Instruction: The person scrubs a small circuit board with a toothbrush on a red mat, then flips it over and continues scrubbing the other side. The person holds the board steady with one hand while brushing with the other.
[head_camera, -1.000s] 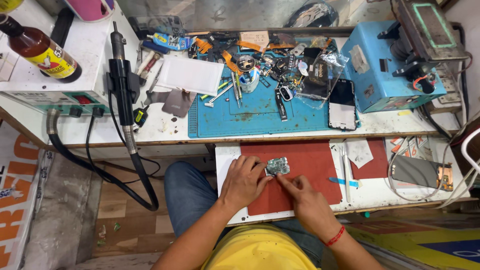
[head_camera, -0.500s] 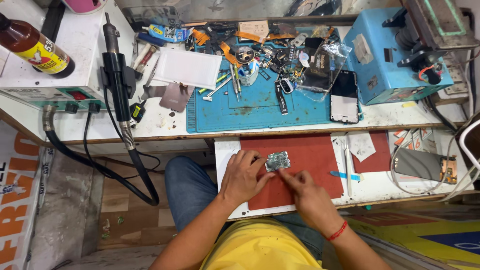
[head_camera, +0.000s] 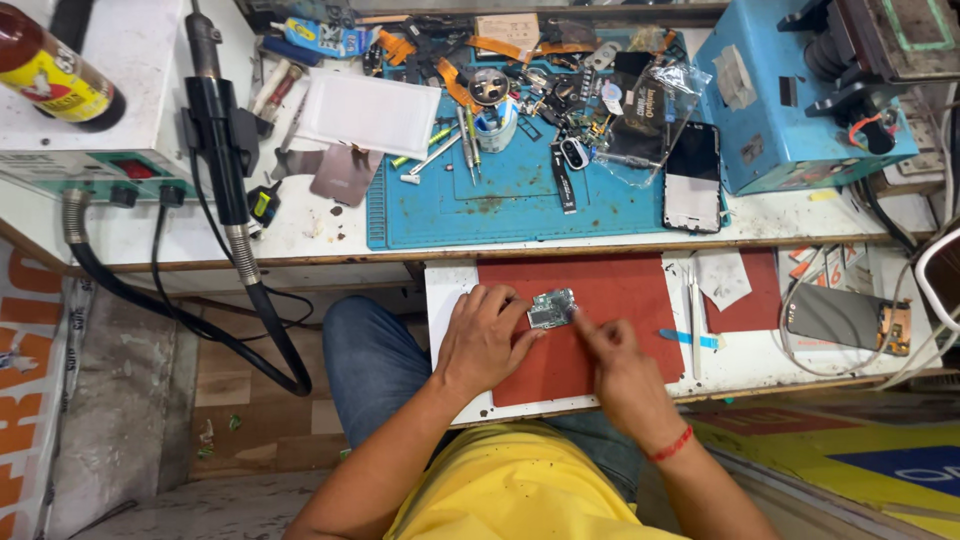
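A small phone circuit board (head_camera: 552, 308) lies on a red mat (head_camera: 610, 290) on a pull-out shelf in front of me. My left hand (head_camera: 482, 335) rests on the mat and pins the board's left edge with its fingertips. My right hand (head_camera: 612, 356) touches the board's right edge with pinched fingers; whether it holds a small tool I cannot tell. A red thread band sits on my right wrist.
Above the shelf, a blue work mat (head_camera: 500, 190) carries screwdrivers, flex cables and small parts. A phone (head_camera: 692, 178) lies at its right. A blue machine (head_camera: 810, 90) stands far right, a hot-air handpiece (head_camera: 220, 130) with hose far left, a bottle (head_camera: 55, 70) top left.
The view has shifted slightly. Both hands stay on the circuit board; my right hand has drawn a little closer to its right edge.
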